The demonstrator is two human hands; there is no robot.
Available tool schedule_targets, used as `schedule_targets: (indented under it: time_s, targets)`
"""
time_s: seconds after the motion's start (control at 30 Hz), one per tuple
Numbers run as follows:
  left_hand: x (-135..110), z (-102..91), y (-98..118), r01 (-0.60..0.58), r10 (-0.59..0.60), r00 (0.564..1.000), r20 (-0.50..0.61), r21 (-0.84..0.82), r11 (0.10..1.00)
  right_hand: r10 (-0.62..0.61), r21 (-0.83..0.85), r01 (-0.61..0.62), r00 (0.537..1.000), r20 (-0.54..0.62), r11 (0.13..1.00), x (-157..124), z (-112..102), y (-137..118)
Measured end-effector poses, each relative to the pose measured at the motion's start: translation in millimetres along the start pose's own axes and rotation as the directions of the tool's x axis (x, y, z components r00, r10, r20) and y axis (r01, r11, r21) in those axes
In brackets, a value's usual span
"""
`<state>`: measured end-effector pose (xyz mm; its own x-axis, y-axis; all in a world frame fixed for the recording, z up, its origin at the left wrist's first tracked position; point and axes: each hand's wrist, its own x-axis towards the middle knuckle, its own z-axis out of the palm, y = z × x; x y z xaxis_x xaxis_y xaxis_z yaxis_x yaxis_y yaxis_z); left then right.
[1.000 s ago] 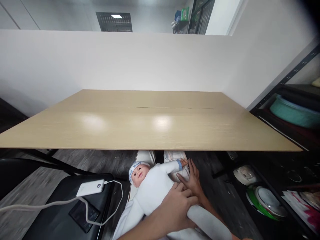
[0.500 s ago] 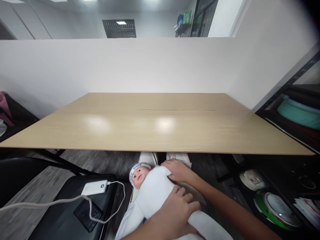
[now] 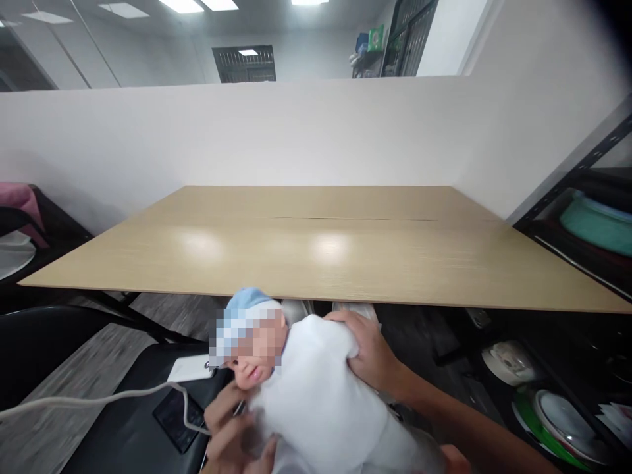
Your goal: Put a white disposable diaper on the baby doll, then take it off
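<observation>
A baby doll point(image 3: 320, 388) in white clothing and a blue and white cap leans back over my lap, just below the table's front edge. My right hand point(image 3: 370, 349) is wrapped round the doll's side near its raised shoulder. Below the doll's head, my left hand point(image 3: 234, 434) has its fingers curled about the doll's other arm, somewhat blurred. A skin-coloured end point(image 3: 454, 459) shows at the doll's lower part, its shape unclear.
A wooden table point(image 3: 375, 257) spans the front, against a white partition point(image 3: 316, 131). On the black chair point(image 3: 118, 421) at left lie a white power bank point(image 3: 190, 368), a cable point(image 3: 99, 398) and a dark phone point(image 3: 178, 418). Shelves with dishes point(image 3: 567, 421) stand at right.
The doll has been raised closer to me, its head shifting left and up. My left hand has gone from its lower body to the arm below its head. My right hand still holds its side.
</observation>
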<state>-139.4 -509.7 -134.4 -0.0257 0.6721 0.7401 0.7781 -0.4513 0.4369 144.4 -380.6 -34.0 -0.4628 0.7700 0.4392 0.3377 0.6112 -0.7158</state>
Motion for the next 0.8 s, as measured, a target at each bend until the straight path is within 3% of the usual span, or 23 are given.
schedule_targets:
  time_s: [0.07,0.17,0.23,0.33,0.43,0.6,0.7,0.8]
  targets:
    - [22.9,-3.0,-4.9,-0.027,0.027,1.000,0.001,-0.037,0.999,0.079,0.046,-0.074,0.989,-0.128,0.996,-2.0,-8.6,-3.5]
    - [74.7,1.8,-6.2,0.052,-0.025,0.955,0.294,-0.084,0.995,0.175,0.092,-0.155,0.942,-0.287,0.984,5.0,-18.8,-2.1]
    - [111.1,9.0,-6.9,0.135,-0.093,0.908,0.408,-0.075,0.988,0.197,0.086,-0.178,0.915,-0.353,0.980,13.9,-27.3,1.9]
    - [160.5,23.0,-7.9,0.174,-0.108,0.831,0.546,-0.069,0.982,0.154,-0.103,-0.212,0.903,-0.402,0.972,26.0,-46.9,13.1]
    - [198.9,41.1,-9.2,0.150,-0.063,0.780,0.622,-0.088,0.985,0.075,-0.397,-0.249,0.912,-0.404,0.883,31.7,-70.5,31.0]
    - [235.1,77.9,-18.6,0.116,-0.020,0.726,0.688,-0.094,0.989,0.125,-0.578,-0.319,0.928,-0.350,0.751,31.8,-95.8,65.4]
    - [243.2,94.5,-26.6,0.099,0.002,0.698,0.716,-0.099,0.990,0.171,-0.601,-0.336,0.934,-0.315,0.725,27.3,-101.0,83.6]
    - [243.3,101.1,-35.8,0.056,0.006,0.702,0.712,-0.064,0.996,0.190,-0.608,-0.325,0.942,-0.277,0.724,16.9,-104.1,99.7]
